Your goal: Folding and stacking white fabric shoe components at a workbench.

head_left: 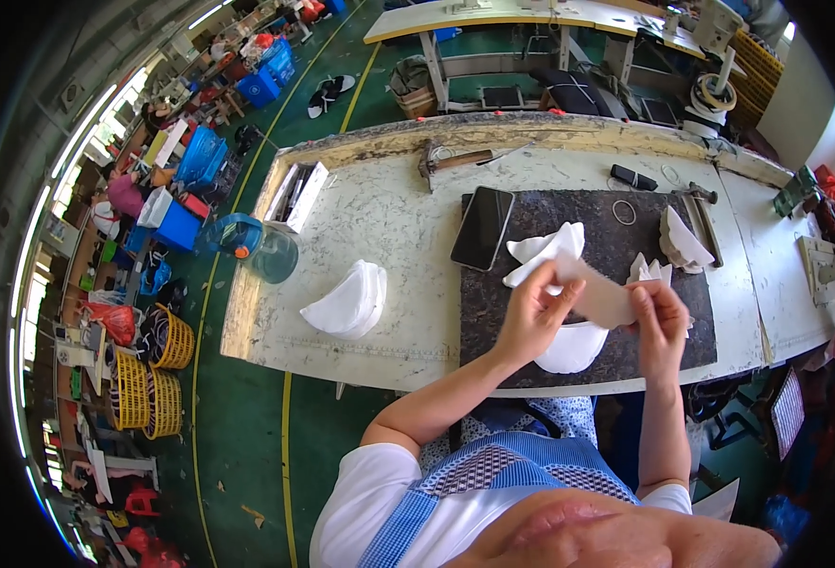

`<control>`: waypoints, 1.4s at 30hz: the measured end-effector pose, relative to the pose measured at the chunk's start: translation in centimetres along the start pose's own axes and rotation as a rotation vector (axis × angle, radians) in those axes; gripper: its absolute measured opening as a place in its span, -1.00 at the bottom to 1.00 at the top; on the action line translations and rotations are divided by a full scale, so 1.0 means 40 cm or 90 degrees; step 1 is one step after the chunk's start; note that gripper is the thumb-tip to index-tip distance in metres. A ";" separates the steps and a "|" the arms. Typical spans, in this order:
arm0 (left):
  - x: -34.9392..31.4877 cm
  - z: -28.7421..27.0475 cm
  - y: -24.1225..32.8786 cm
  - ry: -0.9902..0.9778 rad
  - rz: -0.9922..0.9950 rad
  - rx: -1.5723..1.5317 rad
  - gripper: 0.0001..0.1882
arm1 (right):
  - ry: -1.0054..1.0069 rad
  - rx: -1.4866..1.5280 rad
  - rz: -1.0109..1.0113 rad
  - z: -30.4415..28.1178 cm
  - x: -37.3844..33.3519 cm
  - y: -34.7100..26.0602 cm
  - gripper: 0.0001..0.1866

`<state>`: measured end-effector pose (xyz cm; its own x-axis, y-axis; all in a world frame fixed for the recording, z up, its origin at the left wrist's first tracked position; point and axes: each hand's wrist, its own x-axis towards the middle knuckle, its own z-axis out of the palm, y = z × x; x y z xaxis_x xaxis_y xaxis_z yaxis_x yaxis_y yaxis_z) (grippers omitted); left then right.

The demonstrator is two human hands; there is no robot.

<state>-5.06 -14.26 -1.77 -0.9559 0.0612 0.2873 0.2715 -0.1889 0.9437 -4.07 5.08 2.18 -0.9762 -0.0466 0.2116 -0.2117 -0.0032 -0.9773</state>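
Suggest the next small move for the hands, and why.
Probably lower the pale piece toward the curved white piece on the dark board. The left hand and right hand pinch it at opposite ends, and in this view the curved white piece shows just below it, with no hand on it.

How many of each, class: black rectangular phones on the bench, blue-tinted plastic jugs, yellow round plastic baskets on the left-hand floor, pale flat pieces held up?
Black phone: 1
Blue-tinted jug: 1
Yellow baskets: 3
Pale flat piece, held up: 1
Total: 6
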 end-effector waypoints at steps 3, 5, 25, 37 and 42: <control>-0.019 -0.081 0.097 0.164 0.284 0.388 -0.23 | -0.015 -0.279 -0.144 0.031 0.027 -0.009 -0.91; -0.045 -0.061 0.167 0.052 0.309 0.563 -0.17 | -0.143 -0.280 -0.165 0.091 0.021 -0.017 -0.91; -0.575 -0.265 0.328 0.523 0.111 0.678 -0.74 | -1.093 -0.008 -0.053 0.715 -0.005 -0.147 -0.94; -0.823 -0.344 0.411 0.619 0.127 0.669 -0.69 | -1.322 -0.075 -0.109 0.972 -0.197 -0.224 -0.96; -0.874 -0.340 0.427 0.477 0.093 0.225 -0.66 | -1.457 -0.134 0.022 0.982 -0.253 -0.240 -0.88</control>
<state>31.46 -32.96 2.07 -0.6962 -0.6304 0.3432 0.2974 0.1818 0.9373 9.67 -33.67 9.14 0.6355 -0.7103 -0.3026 -0.3505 0.0837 -0.9328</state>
